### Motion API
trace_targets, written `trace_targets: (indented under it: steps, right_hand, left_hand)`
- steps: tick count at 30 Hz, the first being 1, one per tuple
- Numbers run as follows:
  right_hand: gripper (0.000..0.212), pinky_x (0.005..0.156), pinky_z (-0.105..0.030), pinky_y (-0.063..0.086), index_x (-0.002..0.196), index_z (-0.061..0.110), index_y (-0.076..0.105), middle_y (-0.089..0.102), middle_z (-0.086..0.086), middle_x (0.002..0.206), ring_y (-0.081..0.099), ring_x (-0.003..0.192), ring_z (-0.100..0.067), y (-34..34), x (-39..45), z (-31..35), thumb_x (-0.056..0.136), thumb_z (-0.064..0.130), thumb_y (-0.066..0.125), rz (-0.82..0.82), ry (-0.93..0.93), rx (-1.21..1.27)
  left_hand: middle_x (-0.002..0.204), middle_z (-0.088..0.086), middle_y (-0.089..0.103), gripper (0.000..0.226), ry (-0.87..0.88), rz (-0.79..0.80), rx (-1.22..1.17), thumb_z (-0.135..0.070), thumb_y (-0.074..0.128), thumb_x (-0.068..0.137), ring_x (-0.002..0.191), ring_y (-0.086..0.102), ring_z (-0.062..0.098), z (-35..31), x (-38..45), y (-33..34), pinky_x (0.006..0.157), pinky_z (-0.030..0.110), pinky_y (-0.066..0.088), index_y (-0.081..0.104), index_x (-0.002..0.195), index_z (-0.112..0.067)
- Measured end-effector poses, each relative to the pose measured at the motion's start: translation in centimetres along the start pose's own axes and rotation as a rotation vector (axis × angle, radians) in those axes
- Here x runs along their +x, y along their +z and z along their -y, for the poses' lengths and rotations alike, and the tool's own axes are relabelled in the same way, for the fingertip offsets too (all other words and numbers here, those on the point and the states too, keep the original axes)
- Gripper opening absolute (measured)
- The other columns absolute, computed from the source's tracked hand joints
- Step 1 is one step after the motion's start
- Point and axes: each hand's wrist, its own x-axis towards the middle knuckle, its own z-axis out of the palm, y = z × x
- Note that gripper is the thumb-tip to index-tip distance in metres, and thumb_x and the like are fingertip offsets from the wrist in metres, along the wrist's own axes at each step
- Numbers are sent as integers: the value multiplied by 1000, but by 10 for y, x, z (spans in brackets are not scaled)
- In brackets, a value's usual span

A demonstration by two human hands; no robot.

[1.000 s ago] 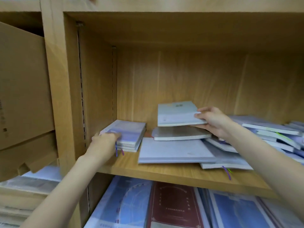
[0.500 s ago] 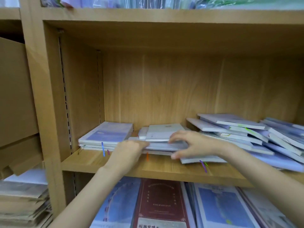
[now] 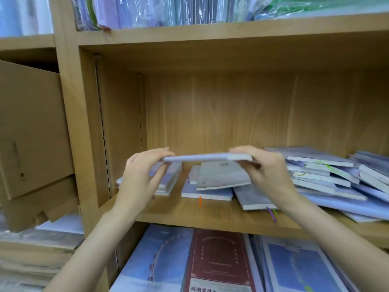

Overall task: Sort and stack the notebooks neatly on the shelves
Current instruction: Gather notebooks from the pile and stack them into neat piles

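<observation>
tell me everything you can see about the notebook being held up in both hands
The held notebook is thin, with a pale lilac-blue cover and white page edges at its right end. It is closed, seen edge-on and near level, lifted above the loose notebooks on the wooden shelf. The left hand grips its left end, the right hand its right end. Nothing else touches it.

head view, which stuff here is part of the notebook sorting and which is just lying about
Job:
- lifted notebook, held by left hand and right hand
- neat stack
- messy pile

Lying about:
- cardboard box
- red book
</observation>
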Motion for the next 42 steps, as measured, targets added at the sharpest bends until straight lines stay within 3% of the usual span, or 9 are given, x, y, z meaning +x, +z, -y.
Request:
trace_targets:
  steps: [3, 6, 10, 18, 24, 30, 34, 38, 42]
  right_hand:
    - [24, 39, -20, 32, 88, 14, 68, 65, 2, 71, 59, 57, -16, 6, 22, 11, 70, 1, 60, -62, -5, -448]
    - [26, 43, -19, 11, 87, 12, 61, 61, -5, 75, 62, 62, -25, 32, 28, 20, 67, -3, 55, 253, -66, -775]
    - [32, 71, -35, 49, 95, 15, 64, 68, -3, 94, 63, 90, -24, 54, -4, 9, 99, 36, 40, 730, 174, -383]
    - [21, 78, -12, 41, 106, 14, 66, 68, -1, 103, 61, 96, -12, 45, -27, -5, 90, 25, 60, 503, 496, -13]
    - [25, 81, -6, 45, 107, 16, 65, 62, 5, 108, 58, 95, -5, 48, -37, -1, 83, 20, 70, 413, 606, 167]
    - [23, 85, -9, 47, 109, 10, 65, 67, 0, 111, 62, 104, -5, 37, -2, -4, 87, 6, 63, 256, 763, 685]
    - [34, 96, -21, 40, 119, 13, 58, 58, -1, 121, 51, 119, -13, 30, 16, -34, 86, 15, 66, 519, 751, 280]
    - [61, 106, -25, 27, 139, 18, 39, 37, 3, 144, 32, 134, -15, 28, 6, -50, 85, 30, 66, 1028, 499, -220]
    - [44, 94, -30, 38, 132, 17, 45, 46, -1, 138, 44, 124, -22, 53, -8, -47, 89, 13, 50, 978, 264, -470]
  left_hand:
    - [121, -4, 59, 35, -294, 13, -29, -4, 54, 90, 113, 54, 12, 0, -2, 6, 100, 32, 41, 57, 124, -15]
    - [125, -3, 55, 42, -414, 199, -29, -6, 54, 90, 112, 53, 14, 4, -22, 21, 96, 25, 40, 49, 131, -14]
    - [119, -1, 62, 41, -598, 439, -67, -16, 61, 87, 113, 55, 16, 24, -54, 40, 91, 26, 42, 51, 127, -14]
    - [107, -9, 64, 50, -679, 443, -125, -18, 62, 85, 116, 49, 26, 38, -63, 45, 102, 47, 37, 43, 130, -28]
    - [107, 0, 63, 39, -653, 330, -227, -13, 65, 84, 109, 55, 15, 32, -58, 44, 93, 32, 44, 54, 116, -32]
    - [126, 17, 56, 31, -229, 290, 491, -27, 68, 81, 118, 46, 42, 20, -31, 54, 94, 50, 39, 66, 111, -21]
    - [78, 20, 65, 21, -237, 267, 407, -26, 48, 95, 73, 61, 41, 27, -12, 61, 56, 36, 38, 60, 100, -9]
    - [54, 12, 50, 24, -330, 51, 221, -16, 52, 93, 50, 49, 31, 40, -3, 56, 47, 31, 29, 47, 71, -9]
    - [61, 3, 54, 14, -378, 9, 151, -14, 52, 94, 52, 47, 17, 41, -8, 54, 45, 20, 26, 58, 83, -6]
